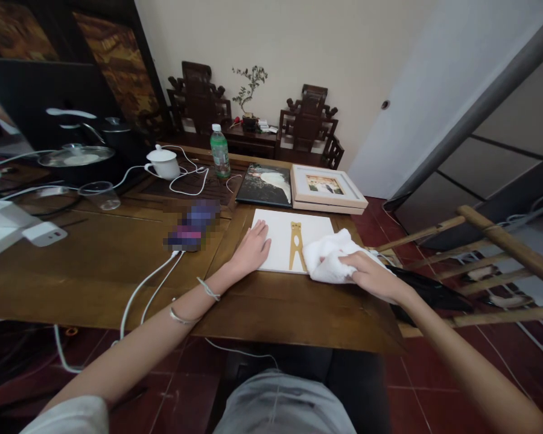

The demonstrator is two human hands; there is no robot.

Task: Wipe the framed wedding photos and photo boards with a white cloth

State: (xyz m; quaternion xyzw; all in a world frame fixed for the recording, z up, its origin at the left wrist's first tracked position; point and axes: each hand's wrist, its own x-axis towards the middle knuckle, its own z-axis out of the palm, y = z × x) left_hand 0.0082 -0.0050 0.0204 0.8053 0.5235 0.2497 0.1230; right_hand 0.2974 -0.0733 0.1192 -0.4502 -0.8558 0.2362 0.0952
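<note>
A flat white board [278,238] lies on the wooden table in front of me, bearing a golden-brown A-shaped figure [296,241] with a small animal-like head. My left hand [252,248] rests on the board's left edge, its fingers stretched out and holding nothing. A bunched white cloth [330,256] covers the board's right side and hangs past it to the right. My right hand [366,274] grips this cloth, with part of the fingers hidden in its folds.
Behind the board lie a dark photo panel [265,184] and white-framed photos [328,187]. A green-labelled bottle [219,152], lidded white cup [163,163], clear plastic cup [104,196], blurred phone-like object [192,226] and white cables stand or lie leftward. A wooden rail [511,244] rises at right.
</note>
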